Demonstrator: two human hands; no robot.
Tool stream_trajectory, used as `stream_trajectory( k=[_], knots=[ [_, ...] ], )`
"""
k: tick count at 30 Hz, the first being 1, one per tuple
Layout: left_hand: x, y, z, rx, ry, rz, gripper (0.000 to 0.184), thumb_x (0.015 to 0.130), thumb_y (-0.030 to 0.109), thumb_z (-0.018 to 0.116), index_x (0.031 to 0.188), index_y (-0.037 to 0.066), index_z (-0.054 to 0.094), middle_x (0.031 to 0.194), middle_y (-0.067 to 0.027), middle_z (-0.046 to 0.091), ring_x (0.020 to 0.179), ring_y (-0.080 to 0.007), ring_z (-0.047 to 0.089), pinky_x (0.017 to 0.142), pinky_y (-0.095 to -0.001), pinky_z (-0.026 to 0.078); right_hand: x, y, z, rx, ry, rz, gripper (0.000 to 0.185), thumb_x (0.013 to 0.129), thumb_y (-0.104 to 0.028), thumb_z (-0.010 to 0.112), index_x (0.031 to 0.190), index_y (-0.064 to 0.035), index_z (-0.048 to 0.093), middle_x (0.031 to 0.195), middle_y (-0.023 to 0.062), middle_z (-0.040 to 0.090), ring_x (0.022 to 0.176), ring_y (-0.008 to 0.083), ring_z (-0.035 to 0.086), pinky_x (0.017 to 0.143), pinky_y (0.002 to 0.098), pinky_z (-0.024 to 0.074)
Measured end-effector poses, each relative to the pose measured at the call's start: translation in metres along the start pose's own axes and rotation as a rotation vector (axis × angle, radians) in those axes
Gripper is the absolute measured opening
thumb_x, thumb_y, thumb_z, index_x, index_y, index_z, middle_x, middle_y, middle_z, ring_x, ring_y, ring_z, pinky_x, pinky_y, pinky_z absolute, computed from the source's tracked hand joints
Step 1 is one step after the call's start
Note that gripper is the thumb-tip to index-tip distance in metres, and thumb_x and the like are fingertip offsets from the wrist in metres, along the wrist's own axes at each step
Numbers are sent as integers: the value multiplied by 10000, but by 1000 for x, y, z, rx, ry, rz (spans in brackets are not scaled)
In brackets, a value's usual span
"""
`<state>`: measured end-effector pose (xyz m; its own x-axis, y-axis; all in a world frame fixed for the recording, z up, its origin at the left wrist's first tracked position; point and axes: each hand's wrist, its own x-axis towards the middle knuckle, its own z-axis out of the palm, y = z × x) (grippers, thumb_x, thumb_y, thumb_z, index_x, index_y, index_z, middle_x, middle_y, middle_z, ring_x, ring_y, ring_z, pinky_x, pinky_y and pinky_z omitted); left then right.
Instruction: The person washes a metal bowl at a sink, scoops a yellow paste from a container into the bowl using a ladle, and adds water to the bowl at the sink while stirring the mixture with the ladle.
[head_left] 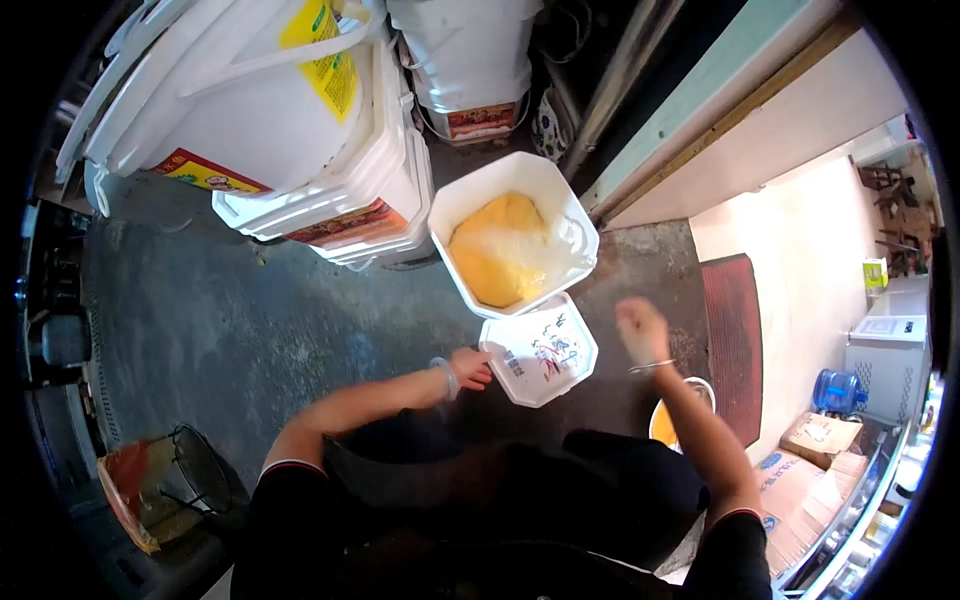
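Note:
My left hand [470, 369] grips the left edge of a white eight-sided lid [540, 352] with printed and handwritten marks. The lid lies against the near side of an open white bucket [447, 222]. Inside the bucket is a yellow, grainy-looking mass [503, 250], paler and whitish across its middle. My right hand [642, 331] is up to the right of the lid, apart from it and from the bucket. Its fingers look curled in and are slightly blurred, so what they hold, if anything, does not show. A bracelet is on each wrist.
Stacked white buckets [340, 215] stand at the upper left, with another stack [470, 60] behind. A smaller container with yellow contents [662, 428] sits under my right forearm. A red mat [731, 340] lies right. A wire-rimmed bin [165, 485] stands lower left, cardboard boxes [800, 495] lower right.

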<state>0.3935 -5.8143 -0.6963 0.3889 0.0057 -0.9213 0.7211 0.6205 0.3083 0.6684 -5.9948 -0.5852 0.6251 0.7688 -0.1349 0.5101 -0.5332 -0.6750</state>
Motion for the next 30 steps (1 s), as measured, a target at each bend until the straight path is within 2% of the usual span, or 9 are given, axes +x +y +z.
stream_trajectory(
  k=[5,8,10,14,17,22,24,26,30],
  knots=[
    [-13,3,6,50,-43,78,431,838,315,568,1113,-1,468,1071,-168,524,929,-293,578,729,-424,519,-35,63,91,-153,-73,181,404,789,-248,607,1091,12,542,1004,195,585,885,258,577,731,357,465],
    [-36,12,10,-12,-77,76,424,844,273,567,1155,9,451,1109,-153,527,945,-271,588,740,-401,528,-48,46,78,58,-194,481,373,828,-308,522,1006,17,563,963,231,595,883,373,570,775,408,441],
    [-54,22,12,66,-451,97,384,859,239,550,1161,16,472,1085,-139,562,916,-229,605,751,-363,532,-70,72,68,155,-350,407,421,832,-386,514,941,13,591,862,226,610,813,341,599,741,395,443],
    [-91,42,37,222,-506,270,352,881,285,539,1121,28,526,988,-107,611,839,-172,617,758,-309,527,-116,41,5,489,-150,398,304,831,-234,602,1001,17,599,803,36,619,740,91,537,683,245,447],
    [-117,78,55,372,-593,390,430,870,310,562,1183,33,462,1010,-88,597,818,-151,608,752,-291,524,-104,8,-46,273,143,33,447,821,-64,584,1244,9,458,1047,123,613,885,117,571,785,259,456],
    [-186,129,50,67,67,906,284,863,205,577,998,1,433,839,-110,566,665,-153,599,542,-268,528,-12,-91,-73,164,168,-103,398,837,-106,556,1218,-16,485,971,163,615,843,170,602,749,280,462],
    [-183,132,30,-30,222,968,236,863,148,556,1005,0,440,788,-99,558,636,-161,601,516,-285,526,31,-116,-62,72,87,-195,374,848,-96,549,1210,-21,497,984,155,588,891,159,570,765,263,449],
    [-164,132,7,-70,378,954,246,851,143,568,1014,-2,454,790,-101,571,638,-155,602,500,-280,517,76,-120,-39,-22,55,-249,344,831,-218,551,1151,-92,539,906,157,567,774,325,567,720,380,456],
    [-131,136,-4,78,674,952,268,879,159,514,1073,-10,441,908,-148,583,719,-240,615,603,-356,515,125,-114,-4,-366,134,-424,300,827,-228,523,1106,-122,560,937,137,534,884,321,536,745,415,455]
  ],
)
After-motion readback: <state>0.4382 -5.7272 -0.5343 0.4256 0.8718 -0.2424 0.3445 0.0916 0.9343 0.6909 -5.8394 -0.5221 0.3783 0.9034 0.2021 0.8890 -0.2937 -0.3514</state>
